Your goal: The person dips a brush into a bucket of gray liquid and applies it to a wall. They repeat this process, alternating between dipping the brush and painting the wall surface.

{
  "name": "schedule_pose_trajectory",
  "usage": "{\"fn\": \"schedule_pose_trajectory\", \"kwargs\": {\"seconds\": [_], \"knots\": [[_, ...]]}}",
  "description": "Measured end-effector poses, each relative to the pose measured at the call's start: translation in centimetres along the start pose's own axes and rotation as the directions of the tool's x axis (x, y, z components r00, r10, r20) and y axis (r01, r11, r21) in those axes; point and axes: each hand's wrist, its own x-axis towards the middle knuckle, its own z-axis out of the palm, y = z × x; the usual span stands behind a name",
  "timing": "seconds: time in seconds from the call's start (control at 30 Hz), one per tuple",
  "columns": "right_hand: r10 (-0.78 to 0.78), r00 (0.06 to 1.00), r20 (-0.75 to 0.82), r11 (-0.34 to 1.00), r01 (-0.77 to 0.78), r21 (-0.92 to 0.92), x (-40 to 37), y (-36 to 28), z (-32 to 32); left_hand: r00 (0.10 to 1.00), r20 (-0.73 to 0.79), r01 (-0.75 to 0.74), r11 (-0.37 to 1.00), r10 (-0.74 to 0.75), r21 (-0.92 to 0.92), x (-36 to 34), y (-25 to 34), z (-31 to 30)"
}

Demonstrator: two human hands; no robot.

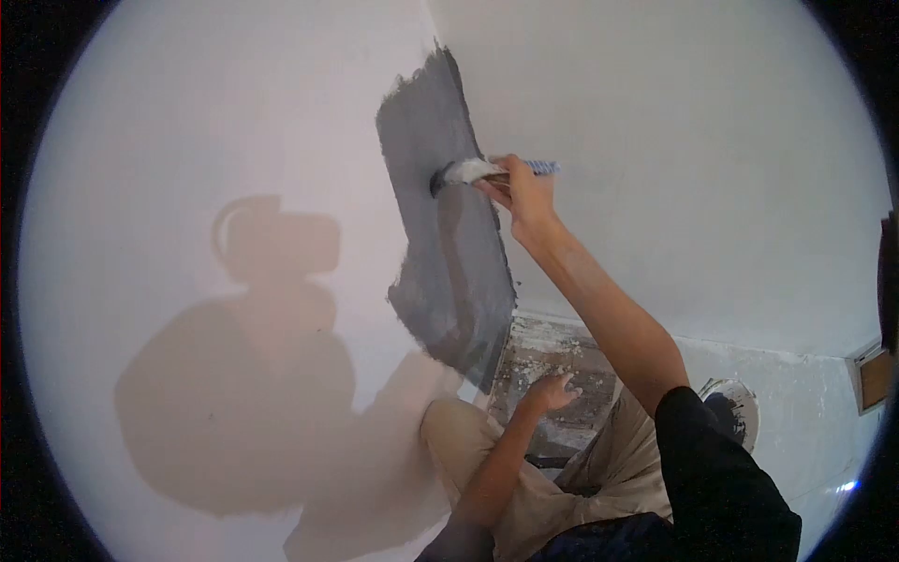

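My right hand (526, 197) is closed around the handle of a paintbrush (473, 171), raised at the corner of the room. The brush's dark bristles press against a grey painted patch (426, 140) on the left wall. A blue-and-white end of the handle pokes out behind my fingers. Down the patch runs a browner, wet-looking streak (456, 272) below the bristles. Lower, in front of my knees, my left hand (554, 391) hangs over the floor with its fingers apart and nothing visible in it.
A white bucket (746, 412) with dark paint inside stands right of my legs, partly hidden by my sleeve. The floor (562, 351) in the corner is stained and flecked with white. A wood-coloured framed piece (875, 377) sits at the far right. My shadow falls on the left wall.
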Motion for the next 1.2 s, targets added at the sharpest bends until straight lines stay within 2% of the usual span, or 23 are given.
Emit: {"fn": "schedule_pose_trajectory", "kwargs": {"seconds": [0.1, 0.2, 0.3, 0.4, 0.43, 0.5, 0.53, 0.63, 0.67, 0.77, 0.87, 0.97, 1.07, 1.17, 1.2], "knots": [[-0.063, 0.998, 0.029, 0.998, 0.064, -0.016, 1.6, -2.1, 3.1, 0.999, 0.024, 0.025, 0.998, -0.024, -0.052, -0.4, 0.5, -0.5], [-0.121, 0.99, 0.077, 0.992, 0.118, 0.043, 2.6, -5.8, 6.4, 0.993, -0.106, -0.042, 0.999, 0.045, 0.032, -0.4, 0.0, 0.2], [-0.231, 0.959, 0.161, 0.973, 0.228, 0.039, 2.1, -8.7, 7.3, 1.0, -0.006, 0.011, 0.997, -0.011, -0.08, -1.9, 1.5, -1.4], [-0.42, 0.828, 0.373, 0.88, 0.472, -0.057, 0.6, -10.6, 5.7, 0.997, -0.08, -0.023, 1.0, 0.022, -0.011, -1.9, 1.2, -0.9], [-0.438, 0.744, 0.505, 0.758, 0.608, -0.237, 0.6, -11.0, 4.6, 0.999, -0.045, -0.021, 1.0, 0.021, 0.007, -1.4, 0.9, -0.7], [-0.337, 0.569, 0.75, 0.353, 0.815, -0.46, 0.6, -12.1, 2.0, 1.0, 0.022, -0.019, 0.999, 0.018, 0.039, -0.6, 0.7, -0.7], [-0.167, 0.55, 0.818, 0.442, 0.784, -0.437, 0.8, -12.2, 1.4, 1.0, 0.026, -0.013, 0.999, 0.012, 0.045, -0.6, 0.8, -0.7], [0.185, 0.408, 0.894, 0.387, 0.806, -0.448, 1.1, -11.2, 1.8, 1.0, 0.015, -0.019, 1.0, 0.019, 0.024, -1.2, 1.3, -1.1], [0.219, 0.408, 0.886, 0.425, 0.777, -0.463, 1.0, -10.9, 2.0, 0.999, 0.0, -0.033, 0.999, 0.033, -0.009, -1.8, 1.3, -1.3], [0.218, 0.274, 0.937, 0.473, 0.81, -0.347, 3.3, -9.6, 3.2, 0.996, -0.072, -0.044, 0.999, 0.043, -0.014, -2.1, 1.0, -0.9], [0.104, 0.271, 0.957, 0.409, 0.866, -0.29, 4.6, -11.1, 5.2, 0.995, -0.089, -0.032, 0.999, 0.033, 0.012, -2.1, 0.8, -1.0], [-0.014, 0.247, 0.969, 0.29, 0.928, -0.233, 6.6, -13.4, 6.9, 0.997, -0.072, -0.008, 1.0, 0.008, 0.007, -2.3, 0.9, -0.9], [-0.154, 0.23, 0.961, 0.268, 0.946, -0.183, 6.4, -14.5, 7.0, 0.999, -0.037, 0.005, 1.0, -0.006, -0.017, -2.6, 1.2, -1.2], [-0.197, 0.252, 0.948, 0.358, 0.918, -0.17, 6.1, -14.3, 4.3, 0.999, -0.051, 0.016, 1.0, -0.015, 0.009, -2.4, 1.0, -0.8], [-0.12, 0.277, 0.953, 0.406, 0.89, -0.207, 5.7, -13.9, 3.4, 0.998, -0.068, 0.021, 0.999, -0.019, 0.027, -2.3, 0.9, -0.7]]}}
